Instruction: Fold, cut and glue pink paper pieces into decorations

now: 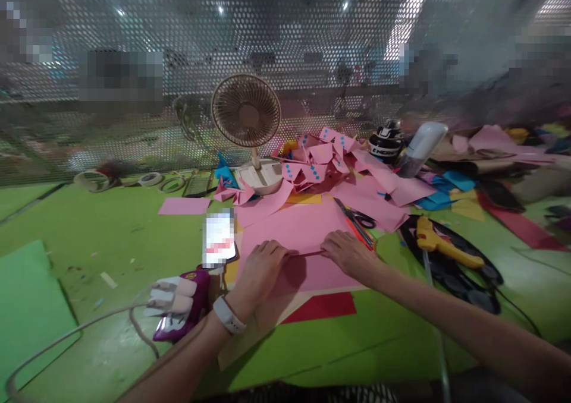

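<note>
A narrow fold of pink paper (308, 253) stretches between my two hands, just above a large pink sheet (285, 224) lying on the table. My left hand (265, 266), with a pale band on its wrist, has its fingers curled on the left end of the fold. At the right end, my right hand (350, 255) pinches it with bent fingers. Black-handled scissors (357, 216) and an orange-red cutter (362, 234) lie just beyond my right hand. A lit phone (218, 239) rests left of the pink sheet.
Behind stand a small fan (247, 112), a heap of folded pink paper pieces (316, 159) and a clear bottle (422, 147). A yellow-handled tool (446, 245) lies at right on a black object. A purple power strip (181, 314) with white plugs sits beside my left forearm.
</note>
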`<state>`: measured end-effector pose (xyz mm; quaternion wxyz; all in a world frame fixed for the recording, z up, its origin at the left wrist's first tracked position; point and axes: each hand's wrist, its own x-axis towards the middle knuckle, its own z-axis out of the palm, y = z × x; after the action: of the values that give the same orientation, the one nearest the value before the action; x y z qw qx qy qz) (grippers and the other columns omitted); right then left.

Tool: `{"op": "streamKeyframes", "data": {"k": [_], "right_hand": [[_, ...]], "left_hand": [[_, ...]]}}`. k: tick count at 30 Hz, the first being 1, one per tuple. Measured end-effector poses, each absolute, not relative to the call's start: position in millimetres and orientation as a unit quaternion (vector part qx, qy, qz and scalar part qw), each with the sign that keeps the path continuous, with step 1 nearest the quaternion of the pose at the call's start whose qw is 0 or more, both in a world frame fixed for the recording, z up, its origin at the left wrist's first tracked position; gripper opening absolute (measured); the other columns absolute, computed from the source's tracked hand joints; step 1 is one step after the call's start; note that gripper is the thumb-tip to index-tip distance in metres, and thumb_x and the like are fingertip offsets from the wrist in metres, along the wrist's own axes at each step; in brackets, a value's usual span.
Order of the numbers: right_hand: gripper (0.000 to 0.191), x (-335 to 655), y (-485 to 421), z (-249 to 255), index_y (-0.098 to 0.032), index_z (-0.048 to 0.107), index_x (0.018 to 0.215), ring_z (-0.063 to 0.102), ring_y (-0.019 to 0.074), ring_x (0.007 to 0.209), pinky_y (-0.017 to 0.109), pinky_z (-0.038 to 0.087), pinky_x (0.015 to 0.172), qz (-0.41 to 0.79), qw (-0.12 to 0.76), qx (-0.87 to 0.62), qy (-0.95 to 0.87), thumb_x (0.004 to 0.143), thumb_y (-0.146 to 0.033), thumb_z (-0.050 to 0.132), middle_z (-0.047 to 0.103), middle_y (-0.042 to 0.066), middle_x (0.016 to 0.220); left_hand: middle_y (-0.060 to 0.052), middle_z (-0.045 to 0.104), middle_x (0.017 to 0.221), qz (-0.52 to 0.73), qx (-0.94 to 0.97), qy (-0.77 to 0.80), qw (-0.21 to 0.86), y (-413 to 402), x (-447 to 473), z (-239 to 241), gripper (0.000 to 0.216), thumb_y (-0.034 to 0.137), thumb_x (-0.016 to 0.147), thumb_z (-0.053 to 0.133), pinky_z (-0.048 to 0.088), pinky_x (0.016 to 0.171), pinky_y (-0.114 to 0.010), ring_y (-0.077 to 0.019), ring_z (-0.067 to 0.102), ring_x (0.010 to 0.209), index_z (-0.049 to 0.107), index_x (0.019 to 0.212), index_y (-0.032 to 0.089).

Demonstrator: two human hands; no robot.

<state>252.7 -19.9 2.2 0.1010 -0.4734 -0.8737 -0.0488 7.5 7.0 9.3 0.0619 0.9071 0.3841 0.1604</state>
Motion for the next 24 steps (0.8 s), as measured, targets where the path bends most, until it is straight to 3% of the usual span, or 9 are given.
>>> {"op": "streamKeyframes", "data": {"k": [6,10,12,14,16,21,24], "right_hand": [[0.016,251,-13,12,-0.017,0.063,0.084,0.056,0.0177,0.084,0.03,0.04,0.076,0.102,0.137,-0.525,-0.834,0.091,-0.021,0.049,0.063,0.005,0.085],[0.014,253,-8,12,-0.018,0.064,0.082,0.057,0.016,0.08,0.027,0.039,0.073,0.179,0.164,-0.546,-0.802,0.089,-0.021,0.052,0.065,0.004,0.082],[0.013,255,-5,10,-0.018,0.065,0.082,0.057,0.0157,0.08,0.026,0.04,0.073,0.202,0.166,-0.551,-0.792,0.088,-0.02,0.053,0.065,0.004,0.083],[0.013,256,-2,9,-0.017,0.065,0.082,0.058,0.0156,0.08,0.025,0.04,0.072,0.219,0.161,-0.553,-0.787,0.087,-0.019,0.053,0.066,0.004,0.083],[0.013,255,-1,9,-0.017,0.066,0.082,0.058,0.0155,0.079,0.025,0.039,0.071,0.23,0.159,-0.555,-0.783,0.086,-0.019,0.053,0.066,0.004,0.083],[0.012,254,-3,18,-0.017,0.065,0.082,0.057,0.0153,0.077,0.025,0.04,0.069,0.258,0.166,-0.574,-0.759,0.084,-0.02,0.054,0.066,0.004,0.083],[0.011,254,-5,21,-0.017,0.065,0.082,0.057,0.0149,0.075,0.024,0.04,0.067,0.275,0.17,-0.59,-0.74,0.083,-0.022,0.055,0.066,0.004,0.083]], "left_hand": [[-0.004,0.065,0.096,0.169,0.886,0.421,0.099,8,9,13,0.021,0.021,0.095,0.041,0.044,0.081,-0.036,-0.0192,0.058,0.089,0.061,0.1,0.021],[-0.004,0.065,0.097,0.15,0.887,0.431,0.074,3,11,17,0.025,0.019,0.094,0.039,0.043,0.081,-0.038,-0.0199,0.058,0.089,0.061,0.105,0.023],[-0.007,0.063,0.108,0.148,0.893,0.422,0.042,-5,14,19,0.026,0.024,0.092,0.044,0.039,0.088,-0.043,-0.0231,0.056,0.099,0.058,0.114,0.023],[-0.011,0.05,0.132,0.157,0.909,0.385,0.018,-14,19,20,0.049,0.043,0.086,0.054,0.027,0.102,-0.049,-0.0292,0.044,0.12,0.048,0.129,0.02],[-0.012,0.032,0.147,0.143,0.925,0.352,0.008,-21,24,17,0.068,0.055,0.084,0.05,0.013,0.11,-0.049,-0.0299,0.027,0.134,0.035,0.139,0.018],[-0.009,0.02,0.153,0.116,0.929,0.352,0.005,-21,28,2,0.073,0.06,0.09,0.032,-0.001,0.112,-0.051,-0.0273,0.01,0.14,0.014,0.147,0.019],[-0.009,0.019,0.153,0.107,0.934,0.342,0.021,-17,26,-3,0.076,0.063,0.089,0.031,-0.002,0.111,-0.052,-0.0282,0.011,0.14,0.012,0.147,0.019]]}}
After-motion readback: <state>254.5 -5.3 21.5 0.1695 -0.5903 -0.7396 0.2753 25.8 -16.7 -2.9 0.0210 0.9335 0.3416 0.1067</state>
